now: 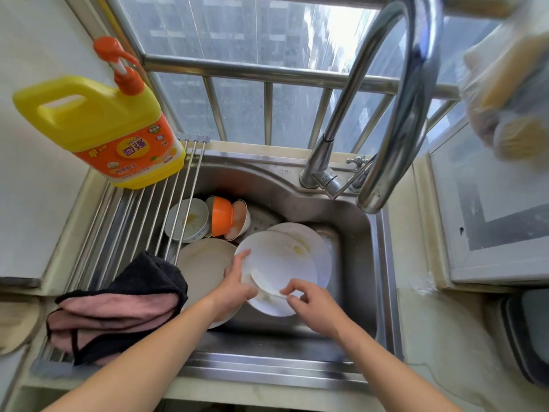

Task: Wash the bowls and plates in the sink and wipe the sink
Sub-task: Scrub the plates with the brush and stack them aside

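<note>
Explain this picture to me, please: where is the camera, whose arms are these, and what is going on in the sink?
There is no machine here. The one picture comes from a wide-angle camera worn on a person's head, looking down at their own bare arms. The left hand and the right hand both hold a white plate over the steel sink, with the fingers of the right hand pinching its near edge. Under and around it lie more dirty plates, and behind them tipped bowls, one an orange bowl. The curved tap arches overhead; I see no water running. On the metal rack at the left stand a yellow detergent bottle and a pink and black cloth.
</note>
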A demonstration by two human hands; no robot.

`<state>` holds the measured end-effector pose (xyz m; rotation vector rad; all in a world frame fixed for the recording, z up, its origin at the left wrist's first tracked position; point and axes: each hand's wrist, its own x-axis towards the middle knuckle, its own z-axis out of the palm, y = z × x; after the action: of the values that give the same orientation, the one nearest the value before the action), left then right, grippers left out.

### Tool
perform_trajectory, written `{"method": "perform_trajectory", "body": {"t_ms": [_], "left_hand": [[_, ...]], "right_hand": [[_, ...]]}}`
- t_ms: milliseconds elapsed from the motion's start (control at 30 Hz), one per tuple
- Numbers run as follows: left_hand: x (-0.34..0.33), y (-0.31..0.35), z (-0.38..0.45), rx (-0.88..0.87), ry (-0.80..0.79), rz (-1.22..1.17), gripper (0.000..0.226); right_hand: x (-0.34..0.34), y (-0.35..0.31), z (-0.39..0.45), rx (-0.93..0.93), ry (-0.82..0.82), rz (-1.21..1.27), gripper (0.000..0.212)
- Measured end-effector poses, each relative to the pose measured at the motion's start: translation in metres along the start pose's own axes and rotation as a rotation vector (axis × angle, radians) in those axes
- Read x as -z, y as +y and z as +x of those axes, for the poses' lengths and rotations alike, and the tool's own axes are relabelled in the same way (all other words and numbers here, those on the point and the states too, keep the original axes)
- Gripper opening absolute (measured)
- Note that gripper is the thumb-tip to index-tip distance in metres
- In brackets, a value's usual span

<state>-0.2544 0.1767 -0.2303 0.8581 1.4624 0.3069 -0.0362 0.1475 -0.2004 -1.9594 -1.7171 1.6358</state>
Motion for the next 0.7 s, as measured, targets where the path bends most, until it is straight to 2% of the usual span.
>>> {"method": "perform_trajectory", "body": {"t_ms": [100, 167, 233, 367, 433, 533, 600, 700], "left_hand": [[-0.002, -0.003, 0.001, 0.05, 0.019, 0.022, 0.073], [-0.003, -0.007, 0.002, 0.054, 0.011, 0.054, 0.072], [-0.001, -0.012, 0.004, -0.006, 0.036, 0.194, 0.076], [0.003, -0.022, 0.004, -0.176, 0.102, 0.575, 0.07], [0.004, -0.022, 0.006, -0.24, 0.216, 0.719, 0.059], [0.005, -0.012, 0.008, -0.249, 0.341, 0.84, 0.036], [0.005, -0.009, 0.01, -0.436, 0.378, 0.989, 0.029], [0.0, -0.01, 0.023, -0.919, 0.414, 1.282, 0.035]], "right_hand": [[0.021, 0.012, 0.003, -0.086, 0.106, -0.195, 0.015], [0.03, 0.016, 0.007, -0.158, 0.261, -0.298, 0.014], [0.032, 0.017, 0.01, -0.189, 0.356, -0.304, 0.011], [0.02, 0.013, 0.017, -0.169, 0.371, -0.29, 0.007], [0.018, 0.012, 0.02, -0.171, 0.37, -0.268, 0.006], [0.021, 0.012, 0.023, -0.185, 0.361, -0.232, 0.006], [0.024, 0.012, 0.024, -0.202, 0.359, -0.198, 0.007], [0.028, 0.014, 0.025, -0.209, 0.356, -0.151, 0.008]]}}
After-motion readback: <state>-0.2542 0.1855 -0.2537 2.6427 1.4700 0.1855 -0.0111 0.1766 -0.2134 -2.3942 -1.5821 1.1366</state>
